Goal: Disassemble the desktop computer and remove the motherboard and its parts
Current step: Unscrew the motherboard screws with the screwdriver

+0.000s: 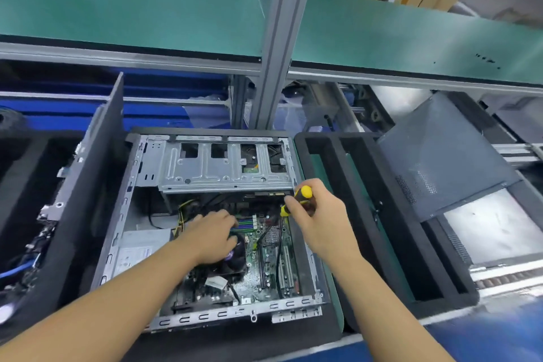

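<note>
An open desktop case (141, 214) lies on its side in front of me. Inside it sits the green motherboard (270, 261) with a black CPU fan (235, 261) and green memory slots (245, 222). A grey drive cage (223, 167) spans the far end of the case. My left hand (210, 236) reaches into the case, its fingers curled over the fan's far edge near the memory slots. My right hand (318, 216) grips a yellow and black screwdriver (299, 197), held above the board's right far corner.
A black side panel (88, 185) stands upright along the case's left. A black foam tray (382, 229) with slots lies to the right, with a grey case panel (446, 161) beyond it. A green shelf (132, 9) on a metal post (279, 53) hangs overhead.
</note>
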Demonstrator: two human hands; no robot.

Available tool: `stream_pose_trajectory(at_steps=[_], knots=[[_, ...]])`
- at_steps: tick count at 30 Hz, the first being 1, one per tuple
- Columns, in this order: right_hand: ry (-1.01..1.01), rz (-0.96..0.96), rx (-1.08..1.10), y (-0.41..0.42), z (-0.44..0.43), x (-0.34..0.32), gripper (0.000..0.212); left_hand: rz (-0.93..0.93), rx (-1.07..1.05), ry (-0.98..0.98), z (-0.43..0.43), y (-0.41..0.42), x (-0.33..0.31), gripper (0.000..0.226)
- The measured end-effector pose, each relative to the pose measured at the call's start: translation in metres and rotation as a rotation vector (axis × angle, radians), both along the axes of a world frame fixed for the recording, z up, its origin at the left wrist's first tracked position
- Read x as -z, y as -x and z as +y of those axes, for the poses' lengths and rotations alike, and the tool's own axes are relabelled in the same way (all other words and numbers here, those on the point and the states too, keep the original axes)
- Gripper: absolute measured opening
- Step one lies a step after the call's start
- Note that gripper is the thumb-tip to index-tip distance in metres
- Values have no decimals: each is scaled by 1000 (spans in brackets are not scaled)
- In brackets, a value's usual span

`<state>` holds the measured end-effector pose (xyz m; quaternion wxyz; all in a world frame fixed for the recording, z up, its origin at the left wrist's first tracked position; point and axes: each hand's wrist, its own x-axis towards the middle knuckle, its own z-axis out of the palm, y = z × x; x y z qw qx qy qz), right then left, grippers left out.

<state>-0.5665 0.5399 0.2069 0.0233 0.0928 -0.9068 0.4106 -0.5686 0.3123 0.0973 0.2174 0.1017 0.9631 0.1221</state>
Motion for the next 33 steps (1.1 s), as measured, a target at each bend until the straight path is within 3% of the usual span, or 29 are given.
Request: stream_pose_trajectory(at_steps=[5, 11, 21, 33], knots=[[-243, -71, -12, 1, -17, 16, 20, -79, -43, -80, -5, -1, 12, 40], [-457, -175, -52, 11, -35, 34, 16, 10, -78, -188, 9, 10, 15, 43], [-540, -218, -57, 20, -41, 33, 14, -24, -184, -302, 21, 41, 24, 29], [-599, -253, -101, 24, -46, 52, 13, -74, -135, -392, 24, 48, 30, 35]])
